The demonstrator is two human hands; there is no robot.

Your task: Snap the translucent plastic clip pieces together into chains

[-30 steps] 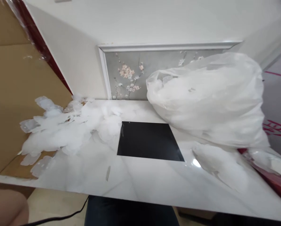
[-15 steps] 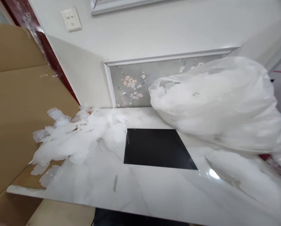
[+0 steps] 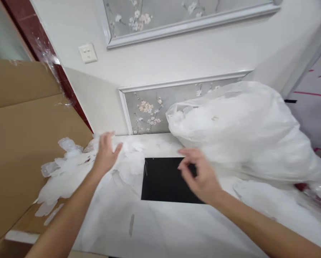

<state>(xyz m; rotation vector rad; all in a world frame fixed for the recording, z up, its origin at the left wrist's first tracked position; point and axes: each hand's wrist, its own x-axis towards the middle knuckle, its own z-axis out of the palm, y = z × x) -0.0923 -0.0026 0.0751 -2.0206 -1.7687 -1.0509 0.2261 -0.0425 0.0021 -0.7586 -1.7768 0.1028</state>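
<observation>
My left hand (image 3: 106,154) is over a pile of thin, frosted white plastic pieces (image 3: 69,168) at the left of the table, fingers spread and nothing visible in them. My right hand (image 3: 199,173) hovers above the right part of a flat black rectangle (image 3: 160,182) on the tabletop. Its fingers are loosely curled, with a gap between thumb and fingers, and I see nothing held. Motion blurs both hands a little. Behind my right hand rests a big translucent bag (image 3: 246,132) full of similar white pieces.
The white marble-patterned tabletop (image 3: 147,225) runs along a wall with framed flower panels (image 3: 147,111). A tall cardboard sheet (image 3: 23,150) borders the left side. At the right lies another clear bag or heap of white stuff (image 3: 278,204). A wall socket (image 3: 87,53) is above.
Both hands have come into view from below, the left reaching over the white pile and the right over the black rectangle. The camera view has tilted up slightly.
</observation>
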